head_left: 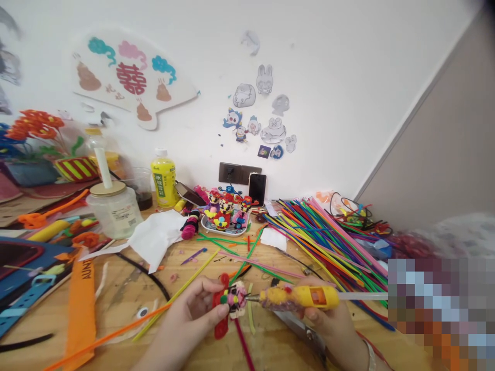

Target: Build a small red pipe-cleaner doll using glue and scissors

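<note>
My left hand pinches a small pipe-cleaner figure with a red top and a pink and white face. A dark pink stem sticks out below it. In my right hand is a yellow hot glue gun, with a clear glue stick coming out of its back end. Its metal nozzle points left and meets or nearly meets the figure's face; I cannot tell if they touch. Beneath the glue gun lie scissors, partly hidden by my right hand.
A white tray of finished figures stands at the back. Many coloured pipe cleaners are piled on the right. Left are a lidded jar, white tissue and an orange strip. A yellow bottle stands near the wall.
</note>
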Demonstrator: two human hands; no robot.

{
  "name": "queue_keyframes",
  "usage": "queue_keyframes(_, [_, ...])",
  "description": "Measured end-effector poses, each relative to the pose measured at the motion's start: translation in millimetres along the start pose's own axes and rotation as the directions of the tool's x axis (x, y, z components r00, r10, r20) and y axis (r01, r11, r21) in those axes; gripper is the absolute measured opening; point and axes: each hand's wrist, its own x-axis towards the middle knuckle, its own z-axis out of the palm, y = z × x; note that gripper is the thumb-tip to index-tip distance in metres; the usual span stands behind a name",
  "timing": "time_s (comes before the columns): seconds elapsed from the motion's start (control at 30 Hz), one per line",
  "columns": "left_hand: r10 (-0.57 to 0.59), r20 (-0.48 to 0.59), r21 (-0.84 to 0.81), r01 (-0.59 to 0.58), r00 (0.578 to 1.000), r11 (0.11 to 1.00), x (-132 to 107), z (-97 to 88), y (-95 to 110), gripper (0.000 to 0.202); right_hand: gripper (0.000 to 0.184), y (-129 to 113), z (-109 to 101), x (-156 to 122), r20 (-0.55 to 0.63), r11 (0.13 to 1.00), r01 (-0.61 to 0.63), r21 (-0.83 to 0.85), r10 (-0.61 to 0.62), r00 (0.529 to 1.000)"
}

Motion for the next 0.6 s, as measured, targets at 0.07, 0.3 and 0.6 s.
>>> queue_keyframes(0.07, [0.007, -0.005, -0.008, -0.008, 1.000, 1.000, 0.2, -0.1, 0.2, 0.031, 0.050, 2.2, -0.2, -0.4, 0.004, 1.000, -0.005, 0.017, 0.005, 1.000])
queue_keyframes(0.3, [0.004, -0.022, -0.037, -0.005, 1.000, 0.999, 1.0, 1.9, 2.0, 0.030, 0.049, 5.0, 0.1, -2.8, 0.018, 0.998, -0.034, 0.046, 0.033, 0.999])
queue_keyframes(0.6, [0.011, -0.029, -0.019, -0.011, 1.000, 1.000, 1.6, 1.5, 1.6, 0.034, 0.046, 17.3, -3.5, -6.1, -0.023, 1.000, -0.027, -0.002, 0.027, 0.999])
